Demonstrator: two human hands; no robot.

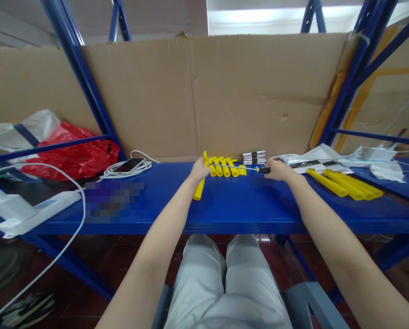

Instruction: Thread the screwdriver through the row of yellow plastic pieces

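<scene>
My left hand is closed around a yellow tube-shaped piece with a narrower yellow part sticking up at its top. My right hand grips the black handle of a screwdriver. Its thin metal shaft points left, and the tip reaches the upper part of the yellow piece by my left hand. Whether the tip sits in a screw is too small to tell. Between my hands, several similar yellow pieces lie in a row. Behind the screwdriver handle is a stack of white sticks with black bands.
Several plain yellow tubes lie on the right of the blue shelf, before a plastic bag. To the left are a coiled white cable, a power strip and a red bag. Cardboard stands behind.
</scene>
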